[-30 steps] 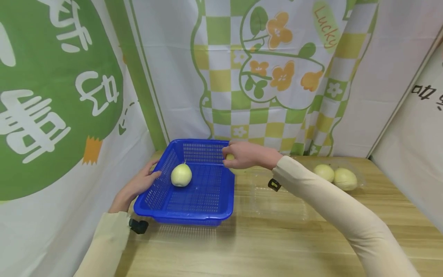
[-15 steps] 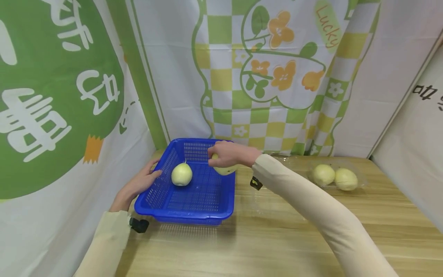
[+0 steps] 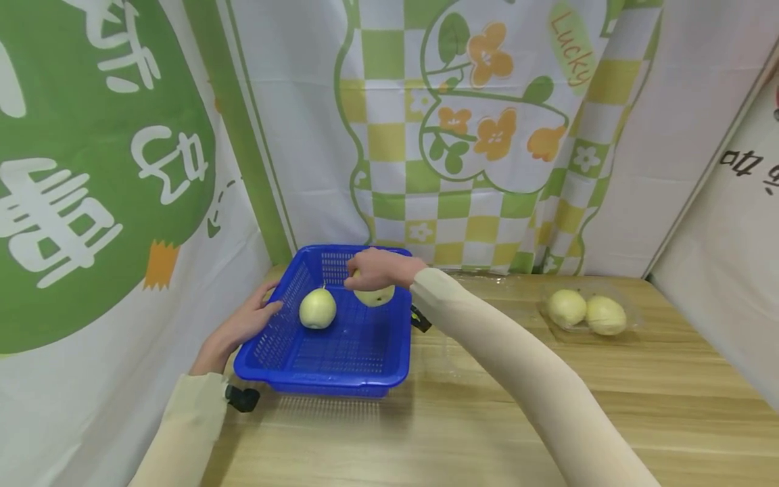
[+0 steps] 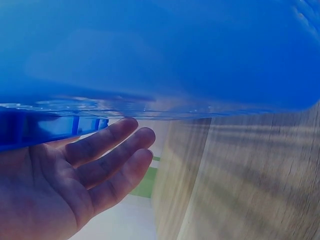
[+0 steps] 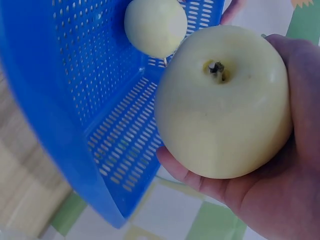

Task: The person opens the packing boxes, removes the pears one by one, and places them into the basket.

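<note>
Your relaxed left hand (image 3: 245,322) touches the basket (image 3: 331,377) holding one fruit (image 3: 317,309); your right hand (image 3: 380,267) grips another fruit (image 5: 225,112); two fruits (image 3: 567,309) remain right of it.

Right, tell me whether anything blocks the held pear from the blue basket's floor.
Nothing visible lies between the held pear and the blue basket's floor; the basket's other pear sits left of the right hand.

From the head camera, the right hand (image 3: 382,268) hid part of its pale fruit (image 3: 379,297). The right wrist view's edges cut off the blue basket (image 5: 30,85).
</note>
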A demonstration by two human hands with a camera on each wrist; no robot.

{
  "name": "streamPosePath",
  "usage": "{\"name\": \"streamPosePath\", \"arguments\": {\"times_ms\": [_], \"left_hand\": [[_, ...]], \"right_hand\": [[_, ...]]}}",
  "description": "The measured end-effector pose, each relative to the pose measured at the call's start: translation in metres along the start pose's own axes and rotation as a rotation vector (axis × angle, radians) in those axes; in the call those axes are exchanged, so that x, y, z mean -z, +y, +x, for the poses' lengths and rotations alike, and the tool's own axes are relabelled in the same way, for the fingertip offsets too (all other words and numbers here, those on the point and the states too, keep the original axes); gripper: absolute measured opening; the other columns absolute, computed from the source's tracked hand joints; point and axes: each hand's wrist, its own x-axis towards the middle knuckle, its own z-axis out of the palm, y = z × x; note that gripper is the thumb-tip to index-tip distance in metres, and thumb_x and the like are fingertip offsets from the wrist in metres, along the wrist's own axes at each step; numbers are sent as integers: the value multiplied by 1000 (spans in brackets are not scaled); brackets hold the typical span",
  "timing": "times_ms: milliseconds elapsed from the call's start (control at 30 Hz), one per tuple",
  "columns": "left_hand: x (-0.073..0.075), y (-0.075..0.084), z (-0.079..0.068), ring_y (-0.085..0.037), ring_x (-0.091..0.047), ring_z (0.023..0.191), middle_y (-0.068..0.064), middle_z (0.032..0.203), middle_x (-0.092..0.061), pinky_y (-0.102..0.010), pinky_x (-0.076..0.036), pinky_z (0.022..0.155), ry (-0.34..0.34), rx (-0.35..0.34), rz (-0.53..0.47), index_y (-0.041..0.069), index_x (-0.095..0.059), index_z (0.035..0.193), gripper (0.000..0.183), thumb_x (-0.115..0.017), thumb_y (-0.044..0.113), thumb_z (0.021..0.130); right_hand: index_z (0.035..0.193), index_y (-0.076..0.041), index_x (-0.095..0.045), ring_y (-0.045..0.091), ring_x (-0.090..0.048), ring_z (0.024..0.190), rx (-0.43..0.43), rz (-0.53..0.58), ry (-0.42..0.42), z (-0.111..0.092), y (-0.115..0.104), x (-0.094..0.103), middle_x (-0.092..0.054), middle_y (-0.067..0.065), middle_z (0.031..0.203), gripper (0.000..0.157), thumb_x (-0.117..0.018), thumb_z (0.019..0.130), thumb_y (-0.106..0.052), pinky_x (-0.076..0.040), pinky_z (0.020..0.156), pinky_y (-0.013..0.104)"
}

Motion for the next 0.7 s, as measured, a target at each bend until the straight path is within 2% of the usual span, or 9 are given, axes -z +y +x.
{"name": "streamPosePath", "arguments": {"times_ms": [133, 267, 367, 533, 633, 700], "left_hand": [[0, 0, 0, -45, -35, 126, -29, 144, -26, -59, -29, 99, -3, 11, 15, 7, -8, 148, 60, -38, 27, 100], [1, 1, 1, -45, -31, 128, -28, 146, -23, -59, -28, 100, -8, 2, 5, 7, -7, 148, 59, -37, 25, 101], [1, 1, 2, -43, -33, 127, -27, 146, -24, -58, -30, 100, -11, -8, -8, 8, -8, 148, 58, -36, 25, 101], [2, 0, 2, -41, -47, 117, -28, 141, -31, -50, -40, 93, -15, -12, -35, 10, -8, 149, 57, -36, 24, 101], [2, 0, 1, -41, -46, 118, -28, 142, -31, -51, -39, 94, -15, -15, -33, 10, -8, 149, 57, -37, 24, 101], [2, 0, 1, -41, -39, 124, -26, 144, -28, -54, -33, 98, -11, -19, -25, 10, -10, 148, 57, -37, 24, 100]], "right_hand": [[111, -18, -62, 12, -56, 101, -20, 34, -13, 4, -5, -4, -61, -3, 113, 34, -47, 90, -41, -47, 81, 28], [93, -19, -62, 8, -53, 78, -19, 79, -18, 9, -7, -8, -59, -4, 92, 25, -48, 90, -39, -43, 65, 24], [79, -19, -56, 8, -42, 60, -26, 102, -36, 15, -9, -13, -50, -5, 73, 24, -48, 90, -38, -36, 55, 24], [71, -20, -50, 8, -40, 56, -56, 136, -62, 26, -16, -20, -45, -6, 66, 26, -48, 90, -38, -35, 53, 24], [69, -20, -46, 8, -37, 55, -87, 148, -77, 31, -19, -25, -42, -6, 64, 28, -48, 89, -39, -33, 53, 25], [69, -20, -43, 9, -35, 55, -105, 155, -92, 33, -21, -30, -38, -6, 64, 27, -48, 88, -39, -32, 53, 25]]}}
